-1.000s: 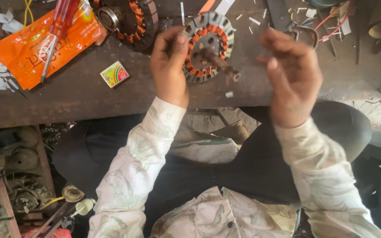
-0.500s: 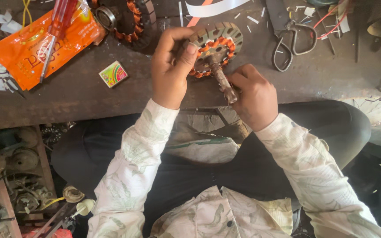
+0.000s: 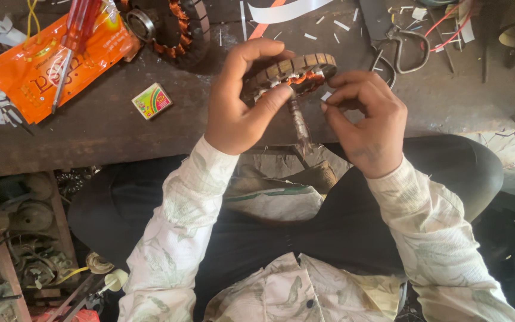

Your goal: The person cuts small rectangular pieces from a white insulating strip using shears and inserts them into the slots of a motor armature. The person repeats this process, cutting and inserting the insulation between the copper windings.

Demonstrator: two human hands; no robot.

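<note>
- Dark, worn wood formed the workbench (image 3: 120,134), which was seen from above with scraps of white paper and wire strewn over it.
- At about 12 o'clock in the view, a round motor stator (image 3: 296,73) with copper windings was held tilted just above the near edge of the workbench.
- The stator was gripped by the left hand (image 3: 242,101), with the fingers curled over its rim at 9 o'clock and the thumb pressed against its face.
- A rusty shaft (image 3: 300,125) was seen running from the stator's middle toward 6 o'clock, between the two hands.
- The right hand (image 3: 365,122) was held at 3 o'clock of the stator, its fingertips pressed together on a small white strip (image 3: 327,95) at the windings.
- An orange plastic packet (image 3: 55,62) lay at 10 o'clock, with a red-handled screwdriver (image 3: 75,42) resting on it.
- A small colourful box (image 3: 152,101) lay between the packet and the left hand, apart from both.
- A second stator (image 3: 177,27) was seen at 11 o'clock, and scissors (image 3: 403,50) at 1 o'clock.
</note>
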